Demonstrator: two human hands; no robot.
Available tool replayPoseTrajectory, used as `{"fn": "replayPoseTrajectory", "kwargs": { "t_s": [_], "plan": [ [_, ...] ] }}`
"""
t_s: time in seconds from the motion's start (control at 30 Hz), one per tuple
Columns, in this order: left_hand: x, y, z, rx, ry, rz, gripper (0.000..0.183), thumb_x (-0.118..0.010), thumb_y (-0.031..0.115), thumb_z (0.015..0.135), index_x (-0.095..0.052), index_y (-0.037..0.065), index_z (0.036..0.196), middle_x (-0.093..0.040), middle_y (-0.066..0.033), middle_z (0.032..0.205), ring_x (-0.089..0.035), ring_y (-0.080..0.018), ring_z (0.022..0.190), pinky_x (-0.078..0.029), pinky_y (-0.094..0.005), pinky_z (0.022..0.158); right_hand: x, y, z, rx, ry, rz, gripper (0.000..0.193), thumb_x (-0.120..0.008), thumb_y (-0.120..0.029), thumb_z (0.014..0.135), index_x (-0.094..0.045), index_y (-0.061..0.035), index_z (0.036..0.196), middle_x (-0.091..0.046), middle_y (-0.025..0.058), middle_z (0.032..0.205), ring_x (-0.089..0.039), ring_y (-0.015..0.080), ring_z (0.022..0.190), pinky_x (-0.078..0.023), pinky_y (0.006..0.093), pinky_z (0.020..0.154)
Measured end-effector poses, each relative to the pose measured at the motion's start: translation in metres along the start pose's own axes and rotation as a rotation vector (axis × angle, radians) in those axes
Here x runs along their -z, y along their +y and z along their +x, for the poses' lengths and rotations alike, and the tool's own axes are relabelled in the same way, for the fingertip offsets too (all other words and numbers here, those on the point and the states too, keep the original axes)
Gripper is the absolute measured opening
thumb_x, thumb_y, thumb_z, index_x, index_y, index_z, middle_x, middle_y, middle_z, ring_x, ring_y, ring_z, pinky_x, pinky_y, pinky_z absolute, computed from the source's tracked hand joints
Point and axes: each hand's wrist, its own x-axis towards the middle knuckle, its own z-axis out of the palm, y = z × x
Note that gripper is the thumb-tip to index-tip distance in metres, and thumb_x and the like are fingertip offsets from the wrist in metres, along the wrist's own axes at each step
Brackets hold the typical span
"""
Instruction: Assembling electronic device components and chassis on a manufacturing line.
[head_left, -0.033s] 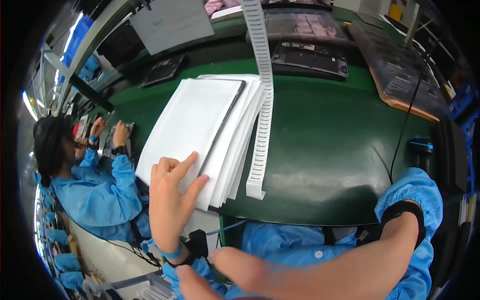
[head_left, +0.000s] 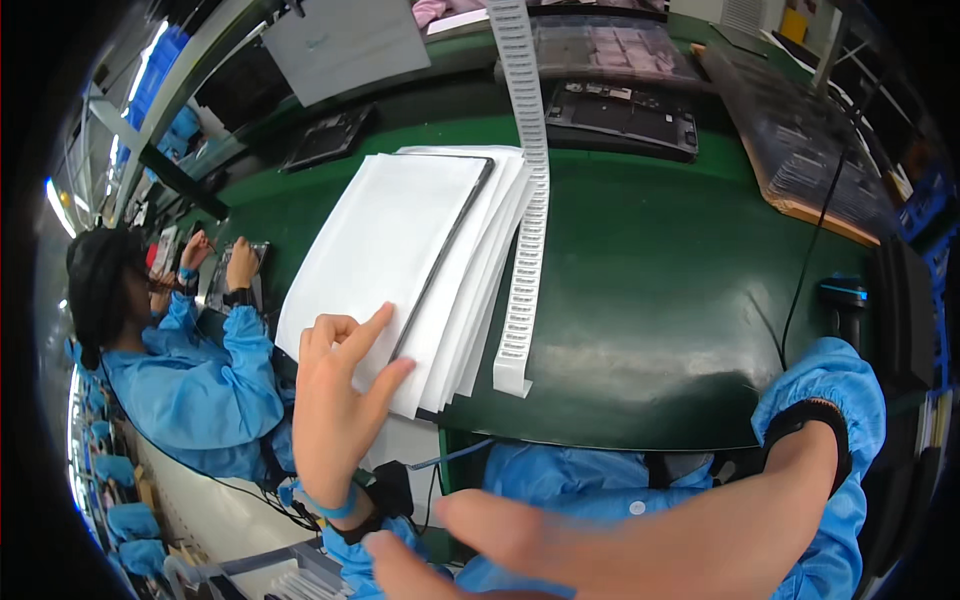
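A stack of white sheets (head_left: 385, 245) lies slanted on the green table. Under its top sheet, the dark edge of a thin flat panel (head_left: 445, 245) shows along the right side. My left hand (head_left: 340, 405) rests at the stack's near end, its index fingertip on the top sheet and its thumb spread apart by the edge. The other left fingers are bent on the paper. Low in the view, my right hand (head_left: 500, 545) reaches leftward in front of my body, blurred. Its thumb and one finger stand apart, with nothing seen between them; the rest is cut off.
A strip of printed labels (head_left: 525, 230) hangs beside the stack. Opened device housings (head_left: 625, 120) lie at the back of the green table (head_left: 650, 290). A scanner (head_left: 843, 300) and clear trays (head_left: 820, 165) are at right. A co-worker (head_left: 200, 380) works at left.
My right hand has shifted slightly to the right. My left hand has moved a little left, its fingers still at the stack. The stack lies as before.
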Motion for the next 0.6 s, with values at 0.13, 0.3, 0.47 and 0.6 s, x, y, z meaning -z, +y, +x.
{"fn": "replayPoseTrajectory", "kwargs": {
  "t_s": [0.13, 0.3, 0.47, 0.6],
  "plan": [
    [0.026, -0.027, -0.018, -0.056, -0.094, -0.089, 0.045, -0.078, 0.0, 0.073, -0.071, 0.003, 0.117, -0.065, -0.0164, 0.111, -0.061, -0.0334, 0.103, -0.049, -0.0401, 0.089, 0.021, 0.023, 0.005, 0.062, -0.006, 0.358, 0.022, -0.071, -0.022, 0.079, -0.071, -0.0018, 0.088, -0.061, 0.012, 0.081, -0.064, 0.0261, 0.084, -0.05, 0.0392, 0.07],
    [0.005, -0.049, -0.031, -0.099, 0.087, -0.121, 0.041, -0.074, -0.007, 0.072, -0.074, 0.005, 0.111, -0.067, -0.0112, 0.119, -0.062, -0.0298, 0.111, -0.051, -0.0361, 0.093, 0.08, 0.064, 0.019, 0.026, -0.491, 0.779, 0.053, -0.082, -0.037, 0.073, -0.07, 0.0001, 0.109, -0.062, 0.015, 0.102, -0.063, 0.0279, 0.103, -0.051, 0.0428, 0.086],
    [-0.003, -0.058, -0.048, -0.107, 0.089, -0.134, 0.047, -0.076, -0.005, 0.07, -0.072, 0.004, 0.116, -0.066, -0.0143, 0.127, -0.06, -0.0343, 0.122, -0.048, -0.0401, 0.101, 0.038, 0.089, -0.043, -0.91, -0.854, 0.515, 0.014, -0.071, -0.012, 0.083, -0.073, 0.0014, 0.087, -0.067, 0.0126, 0.069, -0.062, 0.012, 0.053, -0.045, 0.0276, 0.045],
    [-0.007, -0.047, -0.034, -0.186, 0.099, -0.136, 0.051, -0.067, -0.013, 0.071, -0.071, 0.005, 0.119, -0.063, -0.0143, 0.132, -0.057, -0.0357, 0.128, -0.047, -0.0436, 0.106, -0.007, 0.102, -0.083, -1.656, -1.045, 0.684, 0.033, -0.066, -0.024, 0.095, -0.071, 0.0085, 0.091, -0.067, 0.0114, 0.065, -0.064, 0.013, 0.051, -0.048, 0.0271, 0.042]
  ]
}}
